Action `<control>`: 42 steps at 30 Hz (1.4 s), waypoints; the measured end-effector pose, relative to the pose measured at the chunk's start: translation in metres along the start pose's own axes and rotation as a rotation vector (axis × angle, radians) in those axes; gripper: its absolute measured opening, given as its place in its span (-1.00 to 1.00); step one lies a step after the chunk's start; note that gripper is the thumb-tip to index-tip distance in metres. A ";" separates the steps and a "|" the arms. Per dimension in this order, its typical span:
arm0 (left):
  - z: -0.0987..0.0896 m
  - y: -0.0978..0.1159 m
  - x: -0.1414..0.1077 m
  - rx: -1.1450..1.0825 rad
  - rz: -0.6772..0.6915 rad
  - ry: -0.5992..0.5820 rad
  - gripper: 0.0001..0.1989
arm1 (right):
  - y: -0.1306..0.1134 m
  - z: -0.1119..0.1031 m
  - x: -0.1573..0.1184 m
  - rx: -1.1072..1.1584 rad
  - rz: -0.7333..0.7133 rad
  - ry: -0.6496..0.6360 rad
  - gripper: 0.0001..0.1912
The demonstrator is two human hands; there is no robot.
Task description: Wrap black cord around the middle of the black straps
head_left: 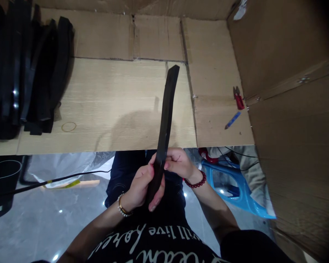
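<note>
A long, dark, slightly curved strip (166, 113) is held up in front of my body, its far end over the cardboard-covered table (98, 95). My left hand (145, 184) wraps round the strip's near end, with fingertips showing on its right side. My right hand (178, 163) pinches the strip a little higher up, the thumb against its right edge. Many similar black strips (44, 73) lie heaped at the table's left. The strip's lowest end is dark against my black shirt and hard to make out.
A thin yellow rubber band (68, 126) lies near the heap. Red-handled snips (238, 99) and a blue marked pencil-like tool (232, 120) lie at the right. Cardboard walls (287, 91) rise at the back and right. A blue plastic stool (244, 193) and a black cable (71, 176) show below.
</note>
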State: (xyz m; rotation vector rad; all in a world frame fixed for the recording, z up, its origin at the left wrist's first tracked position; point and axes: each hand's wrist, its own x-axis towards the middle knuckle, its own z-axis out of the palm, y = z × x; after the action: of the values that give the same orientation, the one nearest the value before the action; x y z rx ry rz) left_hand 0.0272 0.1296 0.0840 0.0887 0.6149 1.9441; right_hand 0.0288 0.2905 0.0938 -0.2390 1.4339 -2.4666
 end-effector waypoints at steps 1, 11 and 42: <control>-0.001 0.000 0.001 -0.007 -0.002 -0.021 -0.50 | 0.003 0.001 0.001 0.013 -0.004 0.013 -0.64; 0.020 0.033 -0.014 0.804 0.149 0.530 -0.70 | -0.011 0.016 0.003 -0.194 0.192 0.375 -0.62; 0.009 0.018 0.012 0.073 0.111 0.195 -0.65 | -0.014 0.001 0.005 -0.009 0.119 0.113 -0.56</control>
State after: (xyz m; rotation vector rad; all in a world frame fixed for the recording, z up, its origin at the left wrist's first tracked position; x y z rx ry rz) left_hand 0.0097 0.1372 0.0980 -0.0221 0.8258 2.0529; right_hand 0.0220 0.2945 0.1064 -0.0158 1.4594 -2.4111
